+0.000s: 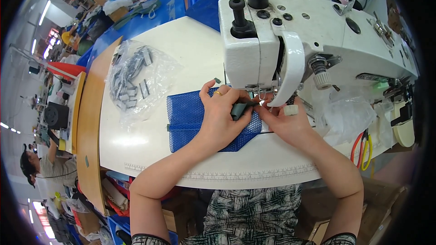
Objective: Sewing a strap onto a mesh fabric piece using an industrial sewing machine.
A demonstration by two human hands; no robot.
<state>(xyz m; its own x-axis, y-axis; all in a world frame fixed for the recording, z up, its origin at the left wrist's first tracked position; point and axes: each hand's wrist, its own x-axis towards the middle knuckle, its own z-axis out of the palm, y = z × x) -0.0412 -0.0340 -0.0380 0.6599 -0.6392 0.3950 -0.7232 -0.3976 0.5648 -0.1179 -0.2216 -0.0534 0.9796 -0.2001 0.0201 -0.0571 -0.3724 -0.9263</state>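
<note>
A piece of blue mesh fabric [184,104] lies flat on the white table under my left hand [222,115]. Between that hand's thumb and fingers is a folded dark green fabric strip [238,110], whose far end runs toward the needle area of a white sewing machine [252,45]. My right hand [288,124] is beside the presser foot, its fingers drawn together near the strip's end; exactly what they pinch is hidden. Both hands' fingertips nearly meet below the machine head. A small green scrap [217,80] rests just beyond the mesh.
A clear plastic bag [136,79] with several grey pieces lies left on the table. Crumpled clear plastic [343,113] and red-and-yellow-handled scissors [362,149] are at the right. A printed ruler scale [222,177] follows the near edge. Another person [52,168] is far left.
</note>
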